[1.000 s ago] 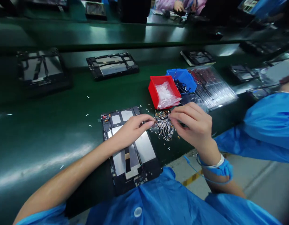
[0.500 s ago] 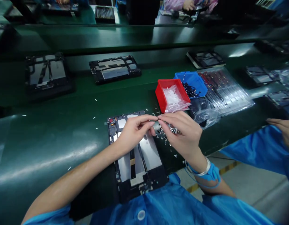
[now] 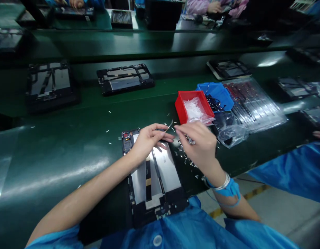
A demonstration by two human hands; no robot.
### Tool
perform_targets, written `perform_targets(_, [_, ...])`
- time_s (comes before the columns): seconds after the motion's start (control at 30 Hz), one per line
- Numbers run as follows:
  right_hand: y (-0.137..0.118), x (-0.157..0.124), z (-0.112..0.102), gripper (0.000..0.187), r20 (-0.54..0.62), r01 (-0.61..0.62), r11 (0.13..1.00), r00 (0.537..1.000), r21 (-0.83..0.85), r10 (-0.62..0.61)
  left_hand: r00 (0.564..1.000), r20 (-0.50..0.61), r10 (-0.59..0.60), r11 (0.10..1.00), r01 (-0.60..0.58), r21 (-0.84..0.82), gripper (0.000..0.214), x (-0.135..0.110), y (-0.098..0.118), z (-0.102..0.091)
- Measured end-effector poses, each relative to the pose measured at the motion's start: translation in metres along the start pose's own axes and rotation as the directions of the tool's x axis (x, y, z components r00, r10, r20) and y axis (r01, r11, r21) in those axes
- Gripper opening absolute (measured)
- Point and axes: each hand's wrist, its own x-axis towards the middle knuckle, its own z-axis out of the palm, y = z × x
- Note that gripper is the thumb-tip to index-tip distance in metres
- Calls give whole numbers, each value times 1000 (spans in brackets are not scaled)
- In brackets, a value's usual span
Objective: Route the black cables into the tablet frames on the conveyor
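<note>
An opened tablet frame [image 3: 154, 180] lies on the green belt [image 3: 58, 152] right in front of me. Over its top edge my left hand [image 3: 146, 141] pinches a thin small strip part [image 3: 169, 125] between thumb and fingers. My right hand [image 3: 198, 141] is close beside it, fingers pinched together near the strip's end; what it holds is too small to name. Under the right hand lies a pile of small metal parts [image 3: 187, 157].
A red bin [image 3: 183, 105] with clear plastic bits and a blue bin [image 3: 222, 91] stand behind the hands, with plastic bags and a parts tray [image 3: 255, 103] to the right. More tablet frames [image 3: 125, 79] lie farther along the belt. Another person's blue sleeve [image 3: 294, 169] is at right.
Both hands have lifted off the parts pile and moved left over the tablet's top edge; the thin strip now sticks up from my left fingers.
</note>
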Motion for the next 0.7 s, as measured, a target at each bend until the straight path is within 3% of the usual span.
perform_targets(0.13, [-22, -2, 8, 14, 29, 27, 998, 999, 65, -29, 996, 56, 65, 997, -66, 26, 33, -4, 2, 2])
perform_targets(0.33, [-19, 0, 6, 12, 64, 90, 996, 994, 7, -90, 988, 112, 109, 968, -131, 212, 53, -11, 5, 3])
perform_targets(0.5, [-25, 3, 6, 12, 96, 107, 994, 990, -17, -105, 983, 130, 129, 944, -162, 287, 54, -10, 4, 1])
perform_targets(0.6, [-10, 8, 4, 15, 102, 86, 996, 991, -28, -83, 986, 137, 97, 957, -131, 258, 57, -8, 4, 0])
perform_targets(0.7, [27, 13, -1, 17, 15, -61, 977, 998, -203, 66, 990, 129, 52, 981, -75, 178, 61, -6, 4, -1])
